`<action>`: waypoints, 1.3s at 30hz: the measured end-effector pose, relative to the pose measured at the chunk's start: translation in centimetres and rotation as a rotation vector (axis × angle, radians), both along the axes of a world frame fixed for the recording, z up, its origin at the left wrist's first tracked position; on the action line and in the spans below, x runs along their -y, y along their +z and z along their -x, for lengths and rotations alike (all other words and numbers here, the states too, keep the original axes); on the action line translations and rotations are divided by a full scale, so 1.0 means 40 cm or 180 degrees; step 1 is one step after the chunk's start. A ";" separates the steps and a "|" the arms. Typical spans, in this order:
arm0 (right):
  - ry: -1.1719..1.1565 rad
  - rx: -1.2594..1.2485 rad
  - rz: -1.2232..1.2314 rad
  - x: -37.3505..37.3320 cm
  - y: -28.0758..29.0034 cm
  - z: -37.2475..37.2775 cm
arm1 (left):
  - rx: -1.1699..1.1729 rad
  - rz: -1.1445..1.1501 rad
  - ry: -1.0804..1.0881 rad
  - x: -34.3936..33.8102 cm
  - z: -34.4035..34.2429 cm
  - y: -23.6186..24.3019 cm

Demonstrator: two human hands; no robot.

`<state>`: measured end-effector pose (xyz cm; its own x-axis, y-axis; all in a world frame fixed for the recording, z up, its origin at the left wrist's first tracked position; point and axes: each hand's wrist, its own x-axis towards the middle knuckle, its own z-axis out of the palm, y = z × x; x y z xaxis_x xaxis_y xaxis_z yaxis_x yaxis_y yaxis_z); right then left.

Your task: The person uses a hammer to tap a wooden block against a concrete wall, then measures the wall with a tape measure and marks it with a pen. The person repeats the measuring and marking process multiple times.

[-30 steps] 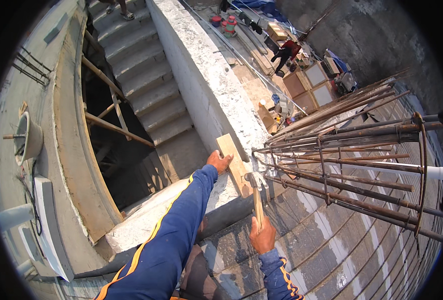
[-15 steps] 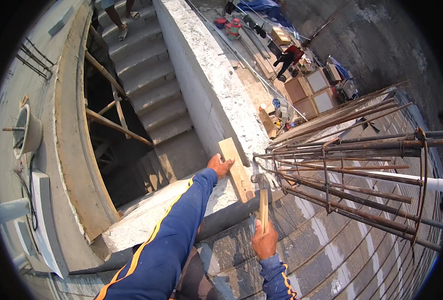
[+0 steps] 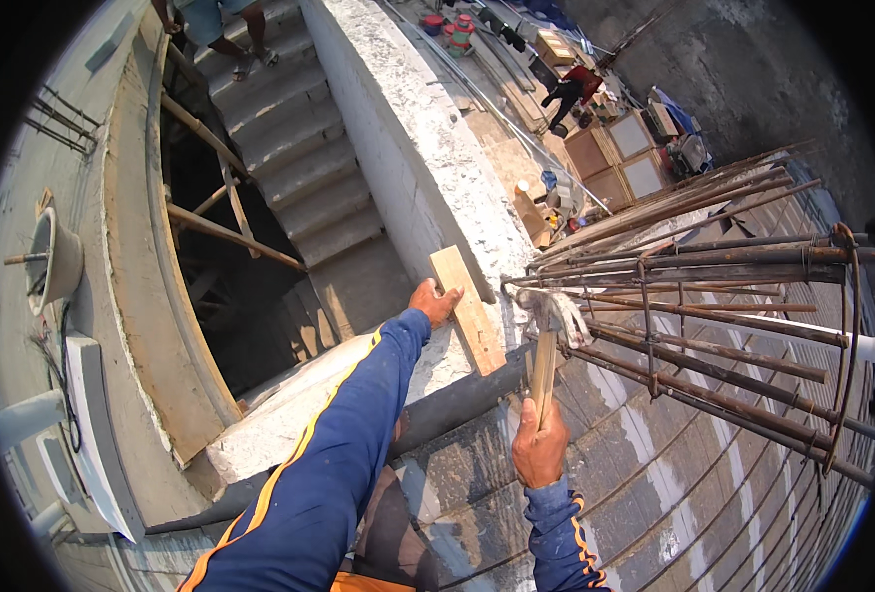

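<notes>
Right hand: closed round the wooden handle of a hammer, head raised just right of the wooden board. Left hand: fingers pressed flat on the board's left edge, holding it against the concrete parapet (board slanted, lower end towards the hammer). Rusty rebar cage lies right, on formwork. Stairwell opens left; another person's legs stand on upper steps.

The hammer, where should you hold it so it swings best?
Probably low on the wooden handle, coming up from below, as the right hand does now. The hammer stands upright, heavy metal head on top, so a grip at the far end likely gives the most swing.
</notes>
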<state>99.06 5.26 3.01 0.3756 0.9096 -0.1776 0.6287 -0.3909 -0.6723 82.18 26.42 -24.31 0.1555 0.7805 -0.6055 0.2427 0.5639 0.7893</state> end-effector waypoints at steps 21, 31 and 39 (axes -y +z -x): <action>0.0245 0.0568 0.0358 -0.027 -0.014 0.068 | -0.0008 0.0066 -0.0161 0.013 0.002 -0.028; -0.0172 -0.1952 -0.2002 -0.004 -0.008 0.077 | 0.0182 0.0241 -0.0079 0.026 0.008 0.034; 0.0401 -0.0103 -0.0230 -0.015 0.020 0.024 | 0.0328 0.0113 -0.0019 0.053 0.002 0.055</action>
<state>98.12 5.88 3.79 0.2529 0.9600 -0.1202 0.6473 -0.2602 -0.7165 82.09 24.32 -22.12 0.2229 0.7578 -0.6133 0.1648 0.5908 0.7898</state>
